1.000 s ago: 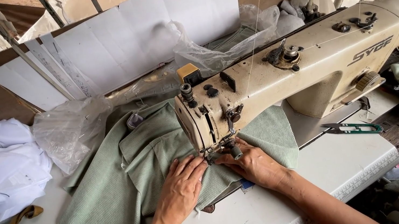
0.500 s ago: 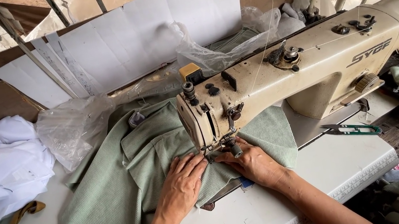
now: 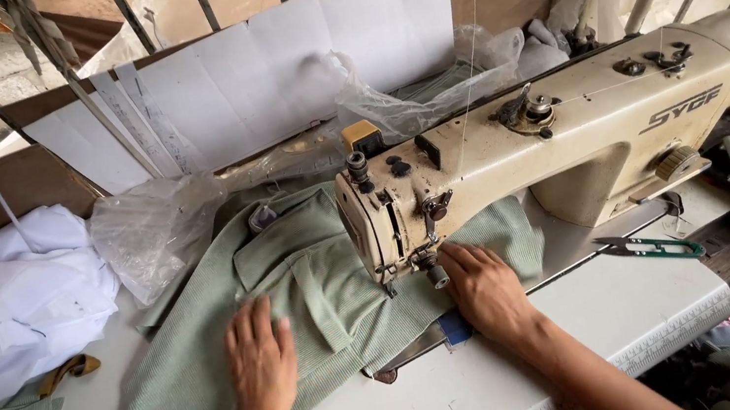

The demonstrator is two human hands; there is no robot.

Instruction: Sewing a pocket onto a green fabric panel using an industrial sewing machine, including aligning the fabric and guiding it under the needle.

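Both my arms come into view from the bottom edge, bare from the wrists up as far as can be seen, with no sleeve, cuff or glove on either. My left hand (image 3: 261, 363) is bare, with no ring, watch or band on it, and its nails are short and plain. My right hand (image 3: 485, 289) is bare as well, without jewellery or covering, its nails short too. No other part of my body or clothing shows.

Dark lettered label (image 3: 686, 107) on my cream sewing machine's arm (image 3: 573, 138). Crumpled clear plastic bags (image 3: 151, 228) lie behind the machine, left of its head.
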